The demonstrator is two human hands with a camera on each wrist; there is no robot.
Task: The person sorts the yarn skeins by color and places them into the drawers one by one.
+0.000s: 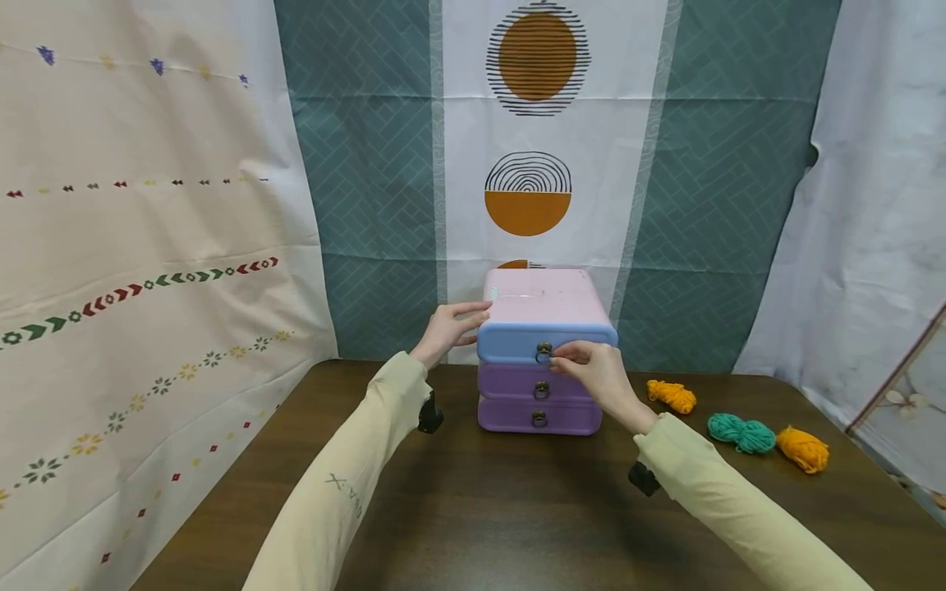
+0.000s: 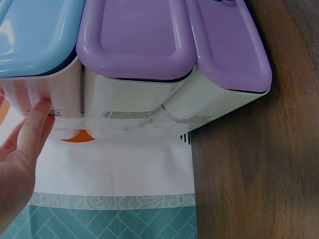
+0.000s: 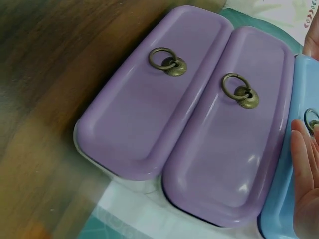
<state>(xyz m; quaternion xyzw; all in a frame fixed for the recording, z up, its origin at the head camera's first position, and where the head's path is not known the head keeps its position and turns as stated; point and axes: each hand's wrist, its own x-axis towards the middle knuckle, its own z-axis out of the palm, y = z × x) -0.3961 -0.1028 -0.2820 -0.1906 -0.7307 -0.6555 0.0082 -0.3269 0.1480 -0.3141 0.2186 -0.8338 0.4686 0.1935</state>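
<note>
A small chest of three stacked drawers point(image 1: 547, 295) stands on the table, its top pink, the upper drawer front point(image 1: 506, 343) blue and the two lower ones purple. Each front carries a bronze ring pull. With fingers extended, my left hand point(image 1: 451, 328) touches the left side of the top section; the left wrist view shows its fingertips point(image 2: 42, 105) against the pink side wall. My right hand point(image 1: 594, 373) pinches the ring pull point(image 1: 543, 353) of the blue drawer. In the right wrist view the purple fronts' rings point(image 3: 162, 58) hang free. All drawers appear closed.
To the right on the brown wooden table point(image 1: 517, 509) lie an orange yarn skein point(image 1: 671, 396), a green yarn skein point(image 1: 741, 433) and another orange skein point(image 1: 803, 449). A patterned curtain point(image 1: 369, 205) hangs right behind the chest, with light cloth point(image 1: 148, 246) along the left.
</note>
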